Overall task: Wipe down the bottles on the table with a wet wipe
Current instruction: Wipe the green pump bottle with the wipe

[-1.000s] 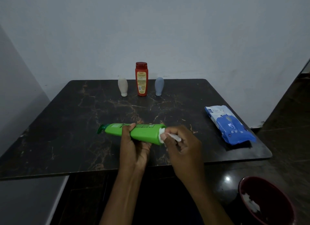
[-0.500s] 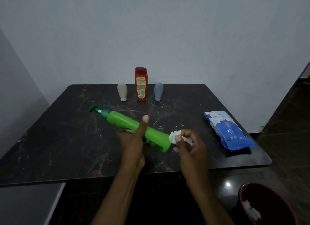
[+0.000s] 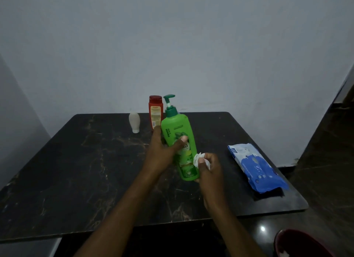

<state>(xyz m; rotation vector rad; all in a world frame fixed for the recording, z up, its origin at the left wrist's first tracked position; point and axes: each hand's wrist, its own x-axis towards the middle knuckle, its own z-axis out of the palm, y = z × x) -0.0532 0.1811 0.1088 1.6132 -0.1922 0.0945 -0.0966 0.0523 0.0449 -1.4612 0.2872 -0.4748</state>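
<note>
Nearest, at 5 o'clock off the bench corner: one dark red bowl, partly cut off. Over the bench centre, two hands: left hand wrapped round one green pump bottle, roughly upright, pump topmost; right hand pinching one crumpled white wipe against its lower right side. At 3 o'clock, close to the right edge, one blue wipes pack. At 12 o'clock, by the far edge, two more standing: one white bottle, one red bottle. Wide stretch of dark marbled top showing from 7 to 10 o'clock.
</note>
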